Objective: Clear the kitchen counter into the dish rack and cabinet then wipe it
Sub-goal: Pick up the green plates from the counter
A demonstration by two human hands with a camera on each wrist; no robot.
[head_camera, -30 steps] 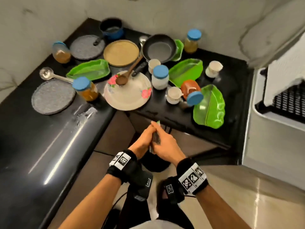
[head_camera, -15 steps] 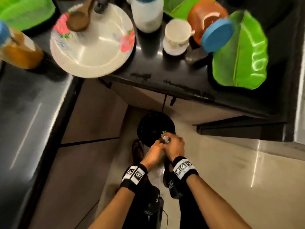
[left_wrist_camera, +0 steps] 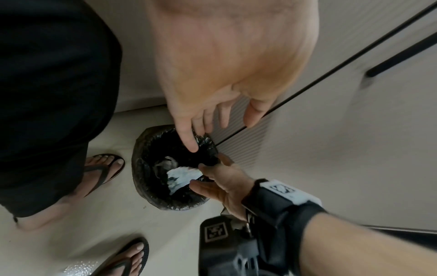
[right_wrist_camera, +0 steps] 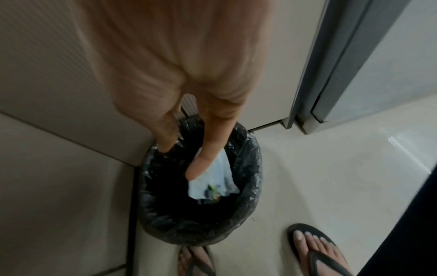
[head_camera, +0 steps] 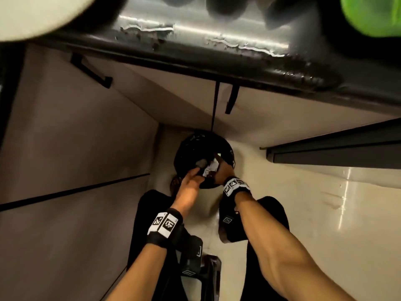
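A small bin with a black liner [head_camera: 191, 144] [left_wrist_camera: 146, 186] [right_wrist_camera: 248, 177] stands on the floor in the corner under the counter. A crumpled white wrapper [head_camera: 211, 169] [left_wrist_camera: 182, 174] [right_wrist_camera: 212, 184] hangs just inside its mouth. My right hand [head_camera: 223, 170] [left_wrist_camera: 212, 179] [right_wrist_camera: 201, 158] reaches over the rim with straight, parted fingers, and the wrapper lies against one of them. My left hand [head_camera: 191, 179] [left_wrist_camera: 212, 112] hovers over the near side of the bin, fingers spread, holding nothing.
The black counter edge [head_camera: 195, 61], wet in patches, juts out overhead with a white plate [head_camera: 32, 14] and a green dish [head_camera: 373, 16] on it. Beige cabinet doors with black handles [head_camera: 232, 98] stand behind the bin. My sandalled feet [right_wrist_camera: 319, 250] stand beside it.
My view has dropped from the counter to the floor. Both hands, earlier joined round the wrapper at counter height, have gone down to the bin and parted.
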